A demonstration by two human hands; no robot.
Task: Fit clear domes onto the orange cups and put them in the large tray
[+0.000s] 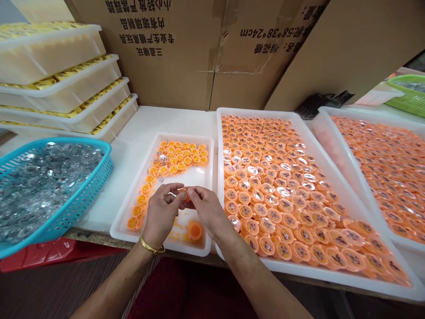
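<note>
Both hands meet above a small white tray [206, 186]. My left hand [162, 206] and my right hand [206, 208] pinch one small orange plastic cup [183, 194] between fingers and thumbs; the fingers cover much of it. Behind and left of the hands, rows of open orange cups [173, 169] with yellow pieces inside stand in the tray. At its near end a single orange cup [195, 231] sits among loose yellow bits [175, 235]. A few clear plastic pieces [162, 158] lie on the cups at the back left.
At left, a blue basket [108, 153] holds many clear plastic pieces. Stacked white trays [109, 95] stand behind it. To the right, a large white tray [221, 133] holds many covered orange cups [283, 206], with another white tray [327, 116] beyond. Cardboard boxes [186, 79] line the back.
</note>
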